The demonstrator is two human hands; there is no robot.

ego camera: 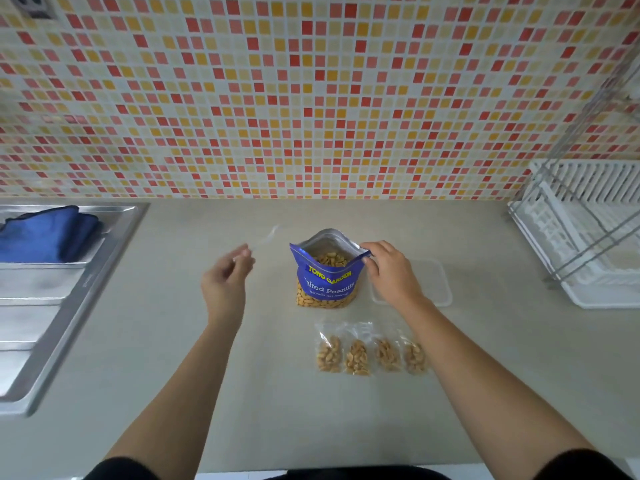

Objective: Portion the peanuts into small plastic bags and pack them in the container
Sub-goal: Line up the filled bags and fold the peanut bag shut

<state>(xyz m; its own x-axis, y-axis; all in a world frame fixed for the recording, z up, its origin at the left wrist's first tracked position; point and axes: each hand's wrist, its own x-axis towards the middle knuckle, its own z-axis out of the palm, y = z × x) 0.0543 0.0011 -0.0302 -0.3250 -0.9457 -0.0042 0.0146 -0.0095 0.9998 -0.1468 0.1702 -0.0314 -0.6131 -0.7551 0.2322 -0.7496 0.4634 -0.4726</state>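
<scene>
Closest on the beige counter [277,410] lie 4 small plastic bags of peanuts [358,356] in a row, side by side; whether they are sealed I cannot tell. Just beyond them stands the blue salted peanuts pouch [327,282], its mouth open and peanuts showing inside. The right hand [391,271] grips the pouch's right rim between thumb and fingers. The left hand [227,278], to the pouch's left, pinches a blurred, empty clear bag [265,239] at its fingertips. A clear plastic container [438,282] sits just right of the pouch, partly behind the right hand, with nothing visible in it. I judge 4 portions done, a 5th about to be filled, plenty left in the pouch, and packing not begun. Bare counter lies in front and to the left, ending at the steel sink drainboard [52,306] with its blue cloth [45,233]; a white dish rack [588,237] crowds the far right, and the tiled wall [311,98] closes the back
</scene>
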